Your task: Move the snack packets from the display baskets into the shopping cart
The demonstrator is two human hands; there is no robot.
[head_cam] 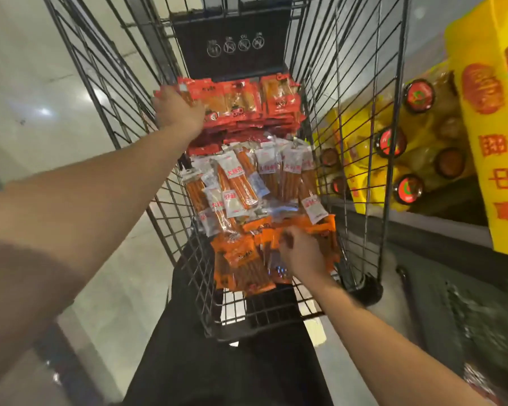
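A black wire shopping cart (361, 118) fills the view, seen from above. Red snack packets (276, 104) are stacked at its far end, clear-and-white packets of orange sticks (241, 183) lie in the middle, and orange packets (241, 265) sit at the near end. My left hand (178, 111) reaches deep into the cart and grips the left edge of the red stack. My right hand (301, 253) rests on the orange packets with its fingers curled over one; the hand is blurred.
A black folded child-seat panel (232, 42) with warning icons stands at the cart's far end. To the right, a shelf holds yellow-wrapped bottles with red caps (414, 189) and a yellow carton (493, 118). Pale glossy floor (41, 98) lies left.
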